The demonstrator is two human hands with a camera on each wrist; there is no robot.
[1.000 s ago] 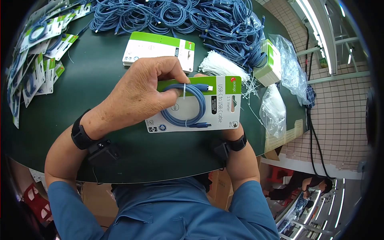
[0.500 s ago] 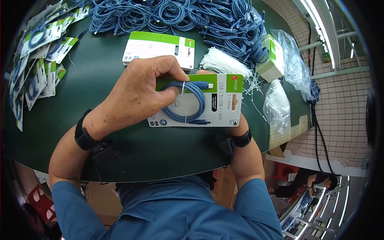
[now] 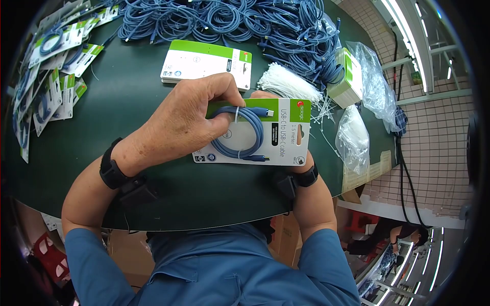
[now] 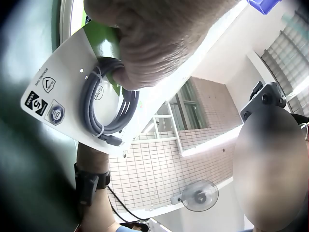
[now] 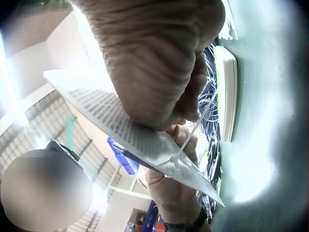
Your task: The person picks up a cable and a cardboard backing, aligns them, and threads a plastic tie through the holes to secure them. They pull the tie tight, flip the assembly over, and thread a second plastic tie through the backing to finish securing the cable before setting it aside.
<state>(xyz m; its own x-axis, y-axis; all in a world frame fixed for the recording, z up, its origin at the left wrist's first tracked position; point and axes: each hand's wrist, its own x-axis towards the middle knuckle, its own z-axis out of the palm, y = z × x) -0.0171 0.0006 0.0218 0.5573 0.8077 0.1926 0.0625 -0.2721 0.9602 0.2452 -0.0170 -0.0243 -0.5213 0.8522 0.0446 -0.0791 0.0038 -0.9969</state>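
A white card with a green top strip (image 3: 288,140) is held above the dark green table (image 3: 127,117). A coiled blue USB cable (image 3: 240,135) lies on the card, and a white zip tie (image 3: 236,115) crosses the coil's top. My left hand (image 3: 189,120) curls over the card's upper left, with the fingers pressing the cable (image 4: 108,104) against the card (image 4: 63,92). My right hand (image 5: 159,63) is behind the card and grips its printed back (image 5: 111,116), where the zip tie's tail (image 5: 190,137) pokes through. From the head view only the right wrist (image 3: 301,176) shows.
A stack of blank cards (image 3: 204,61) lies beyond the hands, in front of a big pile of blue cables (image 3: 229,20). To the right are a bundle of white zip ties (image 3: 286,81), a box of cards (image 3: 349,76) and plastic bags (image 3: 352,137). Packed cards (image 3: 46,76) lie at the left.
The card and both hands shifted only slightly, and both grips are unchanged.
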